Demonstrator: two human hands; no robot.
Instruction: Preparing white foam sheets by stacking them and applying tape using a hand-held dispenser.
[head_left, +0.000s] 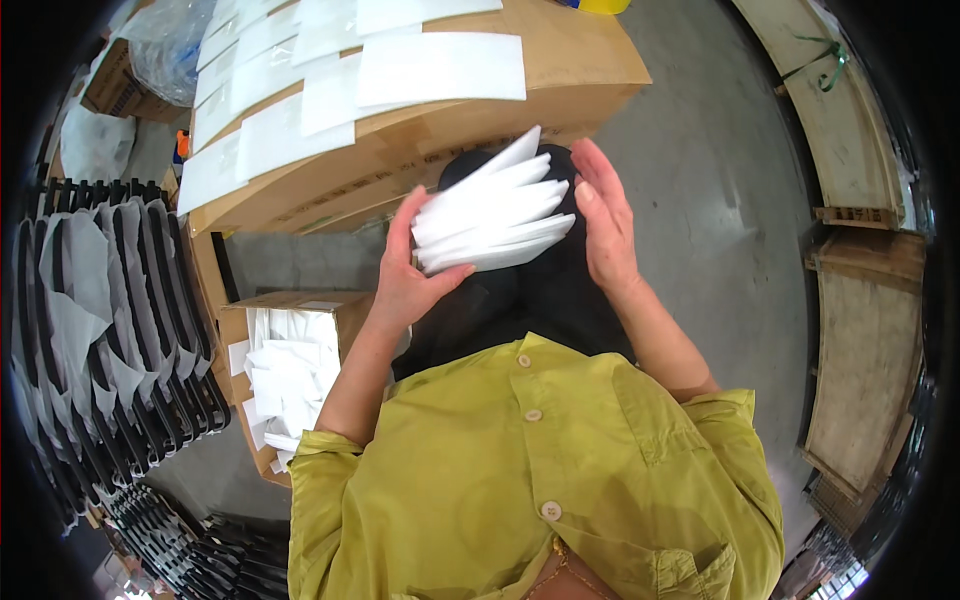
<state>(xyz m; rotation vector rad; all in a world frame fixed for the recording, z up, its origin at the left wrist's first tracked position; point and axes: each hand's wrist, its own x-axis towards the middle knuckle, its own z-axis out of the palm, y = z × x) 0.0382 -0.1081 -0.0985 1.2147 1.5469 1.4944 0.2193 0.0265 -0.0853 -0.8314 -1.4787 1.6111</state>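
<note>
A fanned stack of white foam sheets (495, 215) is in my left hand (412, 275), thumb below and fingers behind its left end. The sheets spread apart toward the right, over my dark-clothed lap. Just right of their loose ends, my right hand (608, 225) is held up with its fingers stretched out, apart from the stack. Ahead, larger flat white sheets (440, 70) lie overlapping in rows on a big cardboard box (585, 50).
An opened carton (345, 315) full of white pieces (290, 375) stands by my left forearm. Farther left are black frames with grey wrapping (110, 310). Wooden crates (865, 360) line the right side beyond the grey floor (715, 220). Clear plastic wrap (175, 55) sits at the far left.
</note>
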